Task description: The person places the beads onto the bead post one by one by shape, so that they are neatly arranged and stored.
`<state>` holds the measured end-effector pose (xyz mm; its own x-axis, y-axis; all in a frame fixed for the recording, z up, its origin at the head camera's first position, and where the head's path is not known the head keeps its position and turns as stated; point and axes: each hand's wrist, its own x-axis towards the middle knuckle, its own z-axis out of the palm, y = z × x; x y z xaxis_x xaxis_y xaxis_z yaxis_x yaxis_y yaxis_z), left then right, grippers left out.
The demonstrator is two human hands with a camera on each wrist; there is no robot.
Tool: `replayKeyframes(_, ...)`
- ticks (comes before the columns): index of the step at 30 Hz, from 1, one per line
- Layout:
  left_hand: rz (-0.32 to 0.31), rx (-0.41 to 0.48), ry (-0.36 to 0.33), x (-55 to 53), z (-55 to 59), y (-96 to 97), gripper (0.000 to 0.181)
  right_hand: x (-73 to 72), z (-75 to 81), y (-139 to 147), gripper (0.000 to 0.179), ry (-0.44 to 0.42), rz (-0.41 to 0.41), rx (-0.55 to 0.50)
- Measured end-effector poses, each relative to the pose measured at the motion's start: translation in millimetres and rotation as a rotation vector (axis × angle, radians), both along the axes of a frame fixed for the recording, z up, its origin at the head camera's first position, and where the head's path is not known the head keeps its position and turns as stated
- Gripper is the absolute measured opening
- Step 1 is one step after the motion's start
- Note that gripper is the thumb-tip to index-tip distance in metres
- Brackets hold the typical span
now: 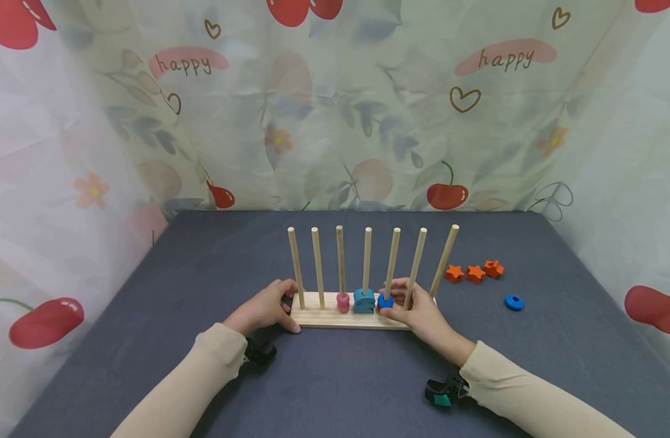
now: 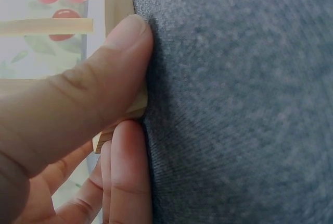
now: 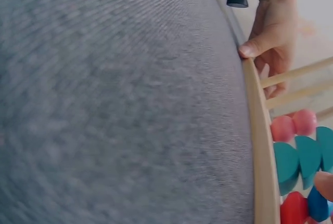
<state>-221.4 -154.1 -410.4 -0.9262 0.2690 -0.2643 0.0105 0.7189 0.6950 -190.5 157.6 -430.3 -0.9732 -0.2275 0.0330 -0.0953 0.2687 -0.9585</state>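
Observation:
A wooden stacking board [image 1: 346, 323] with several upright pegs stands in the middle of the table. My left hand [image 1: 266, 307] grips its left end, thumb at the front corner and fingers by the end edge. Pink beads [image 1: 343, 302] sit low on the third peg, and teal pieces [image 1: 364, 301] on the fourth. On the fifth peg my right hand [image 1: 422, 315] pinches a blue ring [image 1: 385, 302] between thumb and fingers. Beneath that ring lies a red bead [image 3: 294, 208], clearer in the right wrist view. The right hand's fingers are partly hidden behind the pegs.
Orange star beads [image 1: 475, 274] lie to the right of the board. Nearer the right side, another blue ring [image 1: 514, 302] rests flat on the dark table [image 1: 335, 383]. A printed curtain [image 1: 335, 121] hangs behind the table and along both sides.

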Motion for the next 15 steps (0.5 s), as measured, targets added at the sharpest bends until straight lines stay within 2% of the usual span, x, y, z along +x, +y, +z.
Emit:
replayKeyframes(7, 0.005, 0.006, -0.006, -0.2, -0.9, 0.5, 0.072, 5.8, 8.4, 8, 0.063, -0.043, 0.030, 0.087)
replayKeyframes(15, 0.006, 0.008, 0.000, -1.7, -3.5, -1.6, 0.073, 22.8, 26.5, 24, 0.081, -0.083, 0.106, 0.243)
